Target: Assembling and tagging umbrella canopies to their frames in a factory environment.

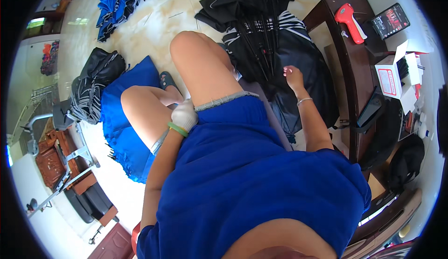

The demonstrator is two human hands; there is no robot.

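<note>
My left hand (185,114), in a white glove with a green bangle at the wrist, lies between my thighs by the hem of my shorts. It looks curled; whatever it may hold is hidden. My right hand (294,78) is bare, with a thin bracelet, and hovers over or rests on a pile of black umbrellas (308,68) to my right. Its fingers are bent inward, and I cannot make out anything in them. Dark ribs and white-striped cloth show among the umbrellas. Left of my legs lies a blue umbrella cloth (126,105).
Black striped umbrellas (95,79) lie at the left, and blue umbrellas (121,0) on the far floor. At right, a dark wooden desk (343,68) carries a red and white handheld tool (350,23), a phone (391,21) and a white box (388,79). Metal exercise equipment (77,154) stands left.
</note>
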